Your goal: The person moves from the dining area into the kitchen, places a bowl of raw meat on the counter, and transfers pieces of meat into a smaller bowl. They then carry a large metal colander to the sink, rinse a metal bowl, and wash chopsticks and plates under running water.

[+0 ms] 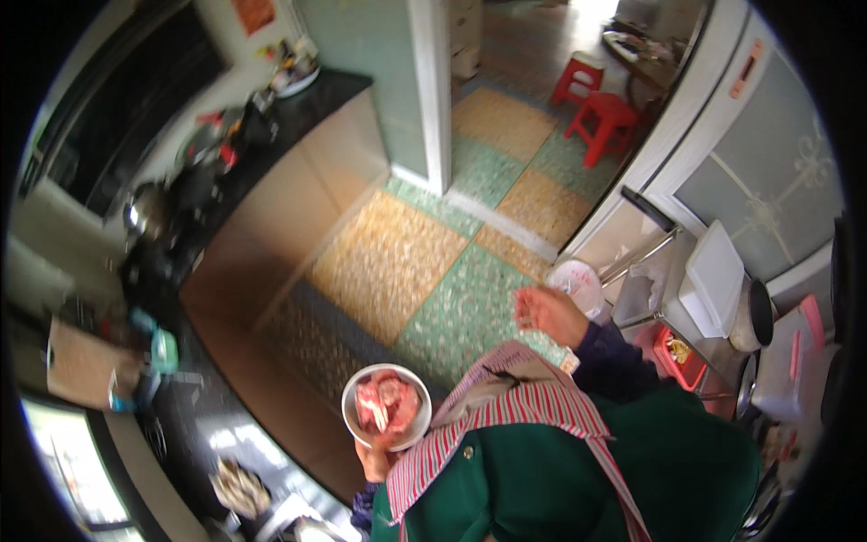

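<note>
My left hand [374,463] grips a round metal bowl [348,398] near its bottom edge, by the front of my striped apron. Inside the bowl lie pieces of raw meat [389,406], red with pale fat or bone. Nothing is held in my right hand [552,315], which hangs out over the tiled floor with its fingers slightly curled and apart. Just beyond that hand, a white round bin or bucket [576,284] stands on the floor. The fingers around the bowl are partly hidden under it.
A black counter [311,108] curves along the left with a wok or pots, a cutting board [91,366] and a crumpled cloth [239,488]. At right, a metal rack holds plastic containers [711,278] and a red basket [677,356]. Red stools [603,125] stand past the doorway.
</note>
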{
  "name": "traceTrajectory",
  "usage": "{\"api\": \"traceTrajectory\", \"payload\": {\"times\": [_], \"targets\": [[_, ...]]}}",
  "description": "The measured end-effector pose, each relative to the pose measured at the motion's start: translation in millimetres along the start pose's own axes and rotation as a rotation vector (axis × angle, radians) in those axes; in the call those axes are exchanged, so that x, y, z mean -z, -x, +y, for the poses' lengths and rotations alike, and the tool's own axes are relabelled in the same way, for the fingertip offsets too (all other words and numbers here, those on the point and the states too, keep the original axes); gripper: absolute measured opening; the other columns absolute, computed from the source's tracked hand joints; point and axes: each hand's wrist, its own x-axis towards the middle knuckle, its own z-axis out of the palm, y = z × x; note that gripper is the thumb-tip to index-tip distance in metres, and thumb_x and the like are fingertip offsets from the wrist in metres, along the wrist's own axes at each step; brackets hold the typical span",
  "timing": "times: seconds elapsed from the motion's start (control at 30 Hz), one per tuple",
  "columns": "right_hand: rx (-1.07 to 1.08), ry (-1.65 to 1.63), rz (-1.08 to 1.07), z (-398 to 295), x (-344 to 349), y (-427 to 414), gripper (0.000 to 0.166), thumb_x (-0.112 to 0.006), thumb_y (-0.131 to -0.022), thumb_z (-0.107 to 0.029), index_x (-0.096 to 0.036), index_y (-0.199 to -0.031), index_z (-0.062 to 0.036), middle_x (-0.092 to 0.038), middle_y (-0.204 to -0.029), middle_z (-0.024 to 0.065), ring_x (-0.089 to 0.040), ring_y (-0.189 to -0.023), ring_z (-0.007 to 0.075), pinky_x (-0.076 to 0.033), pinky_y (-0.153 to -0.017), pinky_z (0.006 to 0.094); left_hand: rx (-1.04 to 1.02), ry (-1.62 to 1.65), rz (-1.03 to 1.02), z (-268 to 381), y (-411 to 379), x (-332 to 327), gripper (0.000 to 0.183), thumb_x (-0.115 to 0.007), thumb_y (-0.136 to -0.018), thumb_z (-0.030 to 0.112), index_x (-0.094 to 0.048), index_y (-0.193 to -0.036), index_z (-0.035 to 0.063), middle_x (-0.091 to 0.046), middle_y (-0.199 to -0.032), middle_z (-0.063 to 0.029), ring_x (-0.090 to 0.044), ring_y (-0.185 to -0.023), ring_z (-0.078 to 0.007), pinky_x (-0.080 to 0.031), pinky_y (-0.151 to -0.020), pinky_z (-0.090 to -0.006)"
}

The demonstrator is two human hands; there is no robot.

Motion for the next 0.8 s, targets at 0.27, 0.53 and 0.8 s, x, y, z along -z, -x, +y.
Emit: {"api": "traceTrajectory", "payload": {"times": [0.27, 0.53, 0.8], "targets": [[0.126, -0.152, 0.441, -32.4, 92.3, 4.6, 0.018, -0.048, -0.086, -0.017, -0.052, -0.092, -0.0007, -0.055, -0.077, 0.0076, -0.059, -0.076, 0.0241, -0.05, -0.069, 0.0385, 0.194, -0.101, -0.219, -41.3, -153.9, -53.7, 0.066, -0.061, -0.069, 0.001, -0.032, -0.128, 0.0032, -0.044, -0.123, -0.0161, -0.049, -0.107, -0.028, -0.043, -0.088, -0.0401], [0.199, -0.116, 0.439, -146.7, 137.5, -102.0, 0.02, -0.047, -0.088, -0.019, -0.051, -0.096, -0.0007, -0.054, -0.082, 0.0096, -0.059, -0.078, 0.0248, -0.05, -0.07, 0.0413, 0.307, -0.159, -0.131, -91.0, -295.1, -162.4, 0.055, -0.066, -0.066, 0.002, -0.046, -0.117, 0.0022, -0.053, -0.109, -0.0146, -0.056, -0.091, -0.0242, -0.048, -0.079, -0.0364], [0.284, -0.078, 0.326, -246.0, 166.0, -212.7, 0.023, -0.044, -0.09, -0.019, -0.049, -0.1, 0.0, -0.053, -0.084, 0.0084, -0.058, -0.078, 0.022, -0.051, -0.068, 0.0376, 0.34, -0.358, -0.211, -115.9, -411.7, -286.2, 0.055, -0.062, -0.064, 0.0, -0.044, -0.116, 0.0035, -0.053, -0.105, -0.0134, -0.056, -0.082, -0.0231, -0.046, -0.068, -0.0331]]}}
